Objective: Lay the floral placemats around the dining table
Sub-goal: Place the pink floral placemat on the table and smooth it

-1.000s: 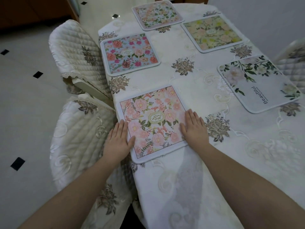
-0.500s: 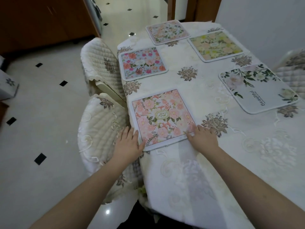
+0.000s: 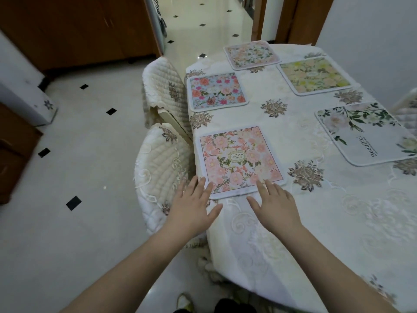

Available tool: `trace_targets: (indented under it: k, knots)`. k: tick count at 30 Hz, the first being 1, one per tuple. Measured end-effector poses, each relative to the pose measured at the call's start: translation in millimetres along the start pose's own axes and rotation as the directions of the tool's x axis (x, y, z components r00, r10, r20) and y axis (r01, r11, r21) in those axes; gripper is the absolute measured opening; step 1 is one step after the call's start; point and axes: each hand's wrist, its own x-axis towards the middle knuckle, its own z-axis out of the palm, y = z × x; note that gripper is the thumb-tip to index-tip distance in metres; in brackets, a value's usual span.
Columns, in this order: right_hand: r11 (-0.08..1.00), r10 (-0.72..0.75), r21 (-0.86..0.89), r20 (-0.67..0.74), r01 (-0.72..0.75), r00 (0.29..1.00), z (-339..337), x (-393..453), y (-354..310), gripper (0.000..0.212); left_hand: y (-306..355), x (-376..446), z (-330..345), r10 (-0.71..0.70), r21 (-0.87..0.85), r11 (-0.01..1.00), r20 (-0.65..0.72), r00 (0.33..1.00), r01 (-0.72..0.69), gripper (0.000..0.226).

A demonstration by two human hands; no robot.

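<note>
Presently, the head view showed a worktop (image 3: pixel 338 222) covered in a cream embroidered cloth, with five floral placemats lying flat on it. The pink placemat (image 3: pixel 240 159) lay nearest the person, close to the worktop's left edge, square to that edge. Beyond it on the same side lay the blue placemat (image 3: pixel 217 91), and at the far end the pale peach placemat (image 3: pixel 251 54). On the right side lay the yellow placemat (image 3: pixel 313 75), and nearer the person the white leafy placemat (image 3: pixel 365 136), printed with the word "Beautiful"; its right end ran out of frame. All five were well apart from one another.

The left hand (image 3: pixel 191 208) was held palm down at the near left corner of the pink placemat, its fingers straight and spread, the thumb out to the right. Its fingertips reached the placemat's corner; whether they touched it could not be told. The right hand (image 3: pixel 274 206) was likewise palm down, fingers straight and slightly fanned, with the fingertips over the near edge of the pink placemat. Neither grip held or pinched anything.

Two quilted chairs stood tucked at the worktop's left side: the near chair (image 3: pixel 162 170) just beside the pink placemat's edge of the worktop, the far chair (image 3: pixel 162 84) beside the blue one. A further chair was partly visible at the right frame edge. The floor (image 3: pixel 79 154) was pale tile with small black diamond insets. A wooden cabinet (image 3: pixel 79 30) stood at the upper left.
</note>
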Motion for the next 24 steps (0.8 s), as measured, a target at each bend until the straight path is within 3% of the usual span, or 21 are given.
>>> trace_targets:
  k: [7, 14, 24]
  knots:
    - [0.999, -0.037, -0.036, -0.049, 0.036, 0.998, 8.7, -34.6, -40.7, 0.07, -24.7, -45.6, 0.5, 0.0, -0.068, 0.998, -0.079, 0.997, -0.006, 0.085]
    - [0.993, -0.114, -0.038, -0.05, 0.112, 0.992, 19.9, -69.2, -123.0, 0.067, -83.9, -106.6, 15.9, -0.034, -0.132, 0.991, -0.112, 0.993, 0.019, 0.083]
    - [0.955, -0.294, -0.078, -0.131, 0.286, 0.947, 37.2, -118.9, -281.1, 0.062, -208.3, -211.9, 42.7, -0.235, -0.149, 0.965, -0.14, 0.962, 0.214, 0.081]
